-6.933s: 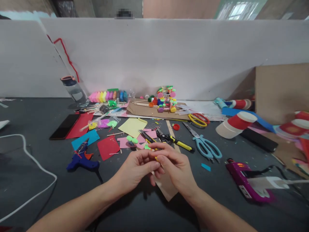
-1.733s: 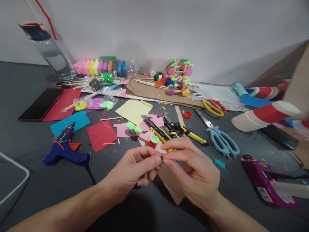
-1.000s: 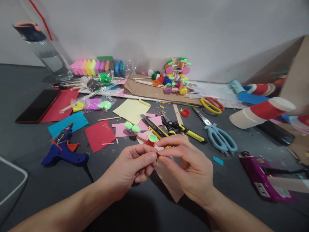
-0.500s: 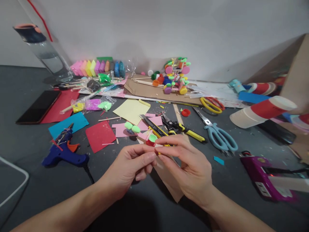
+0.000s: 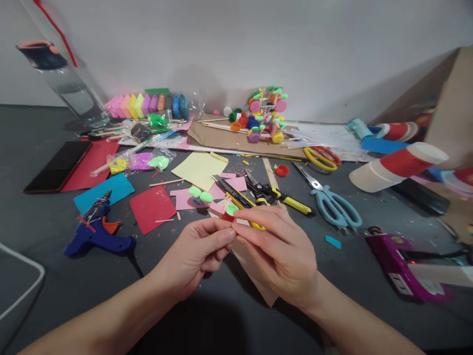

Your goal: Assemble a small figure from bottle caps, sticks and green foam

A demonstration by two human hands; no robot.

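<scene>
My left hand (image 5: 207, 251) and my right hand (image 5: 279, 246) meet at their fingertips in the middle of the view. Both are closed in a pinch, and what lies between the fingers is too small and hidden to make out. Just beyond the fingertips shows a red bottle cap (image 5: 228, 217) with a light green clay piece (image 5: 231, 210) over it; my right fingers partly cover it. Left of that, two light green clay ovals (image 5: 200, 194) sit over a dark blue piece. A yellow-and-black utility knife (image 5: 232, 190) and pliers (image 5: 263, 190) lie behind my hands.
A blue glue gun (image 5: 99, 239) lies at the left, grey-blue scissors (image 5: 330, 202) at the right. Paper cups (image 5: 397, 166) and a purple device (image 5: 399, 266) stand further right. Toward the wall are a colourful clay-and-stick model (image 5: 268, 116), clay packs (image 5: 148, 104) and a water bottle (image 5: 70, 88).
The view has shifted slightly. My right fingers have drawn closer together at the fingertips, and a tiny yellow bit seen there before is now hidden.
</scene>
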